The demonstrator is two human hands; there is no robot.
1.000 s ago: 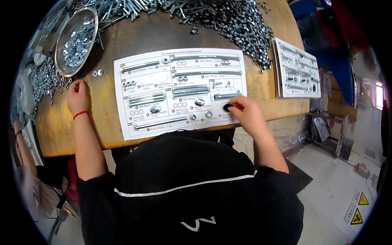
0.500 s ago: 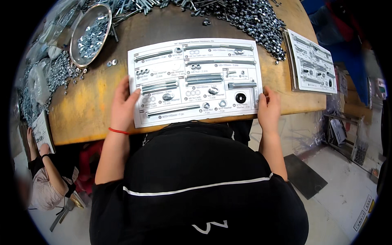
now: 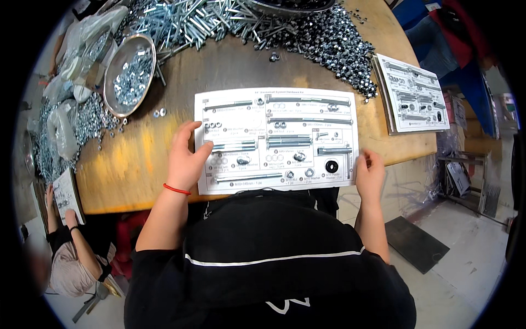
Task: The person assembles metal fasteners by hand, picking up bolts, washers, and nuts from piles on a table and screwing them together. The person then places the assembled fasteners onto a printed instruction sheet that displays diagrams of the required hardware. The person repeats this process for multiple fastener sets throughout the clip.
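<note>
In front of me a white printed hardware card (image 3: 257, 123), with bolts, nuts and washers set out in boxed sections, lies at the table's near edge, its lower right part reaching past that edge. My left hand (image 3: 183, 156), red cord at the wrist, rests at the card's left side. Its thumb lies over the card and its fingers are spread apart. At the opposite side, my right hand (image 3: 371, 175) has bent fingers drawn together against the card's right edge. A black ring-shaped washer (image 3: 331, 166) sits on the card near that hand.
Heaped bolts (image 3: 186, 24) and dark nuts (image 3: 334, 60) cover the far table. A metal bowl (image 3: 150, 98) of small hardware and plastic bags (image 3: 63, 129) stand at the left. Stacked cards (image 3: 413, 98) lie right. A co-worker's arm (image 3: 85, 247) handles another card (image 3: 67, 194) at far left.
The view has shifted, so the table sits lower in the picture. The card has moved slightly right along the table with both hands beside it. My left fingers have spread wider over its edge.
</note>
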